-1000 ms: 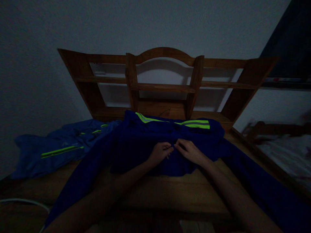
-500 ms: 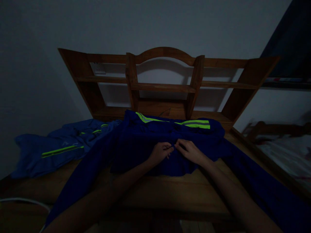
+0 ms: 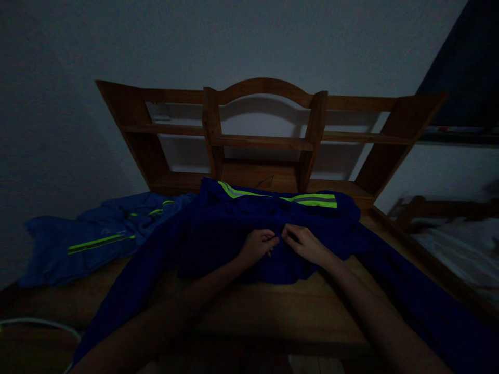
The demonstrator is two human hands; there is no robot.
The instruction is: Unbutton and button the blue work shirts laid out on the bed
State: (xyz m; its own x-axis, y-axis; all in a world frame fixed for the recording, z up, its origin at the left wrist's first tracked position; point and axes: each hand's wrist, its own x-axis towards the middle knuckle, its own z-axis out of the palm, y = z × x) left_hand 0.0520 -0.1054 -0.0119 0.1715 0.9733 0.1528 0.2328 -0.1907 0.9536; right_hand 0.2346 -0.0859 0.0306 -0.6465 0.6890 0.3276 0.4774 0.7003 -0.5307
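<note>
A dark blue jacket (image 3: 230,254) with yellow-green and grey reflective strips lies spread on the wooden desk, its sleeves reaching out to both sides toward me. Over the middle of its front, my left hand (image 3: 258,245) is closed, thumb and fingers pinched on the jacket's cloth. Just to its right, my right hand (image 3: 302,241) pinches the jacket too, the two sets of fingertips nearly meeting along the centre line. In the dim light I cannot make out any button or fastener between them.
A lighter blue garment (image 3: 89,234) with yellow-green trim lies crumpled on the left of the desk (image 3: 280,306). Behind the jacket stands a wooden shelf unit (image 3: 261,140) against the wall. A white cable (image 3: 42,322) curves at lower left. White bedding (image 3: 463,254) shows at right.
Hardly anything differs. Both hands stay at the jacket's centre, with the right fingertips shifted very slightly; the whole view has moved a few pixels.
</note>
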